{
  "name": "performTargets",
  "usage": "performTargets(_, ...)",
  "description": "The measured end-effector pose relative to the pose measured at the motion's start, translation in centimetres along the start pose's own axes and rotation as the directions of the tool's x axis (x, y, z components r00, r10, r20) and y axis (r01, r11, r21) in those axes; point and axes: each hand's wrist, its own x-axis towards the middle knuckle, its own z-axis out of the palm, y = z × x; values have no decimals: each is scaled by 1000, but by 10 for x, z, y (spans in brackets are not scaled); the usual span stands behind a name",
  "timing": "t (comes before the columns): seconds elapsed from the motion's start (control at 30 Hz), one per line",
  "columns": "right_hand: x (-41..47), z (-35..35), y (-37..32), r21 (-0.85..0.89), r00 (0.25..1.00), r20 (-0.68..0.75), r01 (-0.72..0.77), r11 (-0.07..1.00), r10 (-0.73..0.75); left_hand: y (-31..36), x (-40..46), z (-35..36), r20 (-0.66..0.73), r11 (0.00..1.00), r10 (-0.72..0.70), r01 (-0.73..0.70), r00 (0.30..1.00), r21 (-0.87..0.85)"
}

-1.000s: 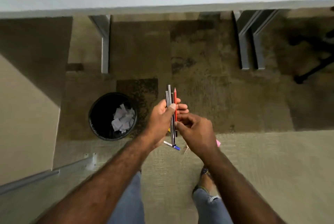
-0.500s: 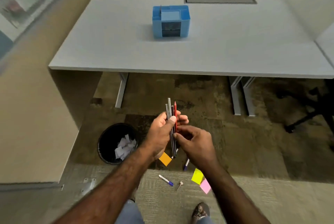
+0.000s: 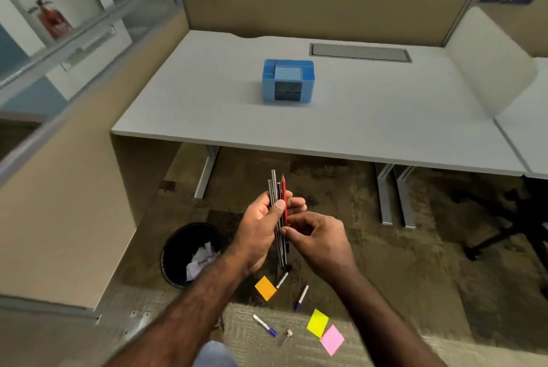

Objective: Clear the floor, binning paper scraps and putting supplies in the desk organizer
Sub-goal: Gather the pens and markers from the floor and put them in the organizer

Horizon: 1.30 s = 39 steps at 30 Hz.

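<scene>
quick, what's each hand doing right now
Left hand: grips the bundle of pencils.
Right hand: fingertips pinch the lower part of the same bundle.

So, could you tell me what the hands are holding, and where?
The left hand grips a bundle of pencils mid-length; the right hand pinches its lower part.

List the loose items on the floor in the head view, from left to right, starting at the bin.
Black bin → blue-capped pen → orange sticky note → small pin-like item → second blue-capped pen → yellow sticky note → pink sticky note.
</scene>
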Motion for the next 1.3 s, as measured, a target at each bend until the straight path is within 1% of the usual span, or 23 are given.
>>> performTargets(0.27, 37, 53, -40, -2, 1000, 0, -19, 1000, 19, 41, 24, -58, 73, 999, 24, -28, 997, 42)
performTargets(0.53, 98, 119, -98, 21, 1000, -27, -13, 1000, 13, 98, 78, -139, 147, 994, 48, -62, 988, 92)
performTargets(0.73, 133, 150, -125, 18, 998, -70, -3, 1000, 4, 122, 111, -180, 192, 990, 72, -93, 979, 103)
performTargets(0.9, 158, 153, -139, -5, 996, -90, -26, 1000, 25, 135, 137, -186, 203, 991, 84, -102, 975, 82)
performTargets(1.0, 178, 145, -146, -29, 992, -126, -23, 999, 19, 147, 158, -179, 228, 989, 88, -113, 970, 100)
performTargets(1.1, 201, 135, -148, -16, 986, -164, -5, 1000, 2, 162, 182, -169, 263, 982, 87, -128, 961, 141)
performTargets(1.3, 283, 109, -152, -4, 974, -224, 28, 1000, -29, 198, 259, -144, 314, 957, 147, -215, 938, 195)
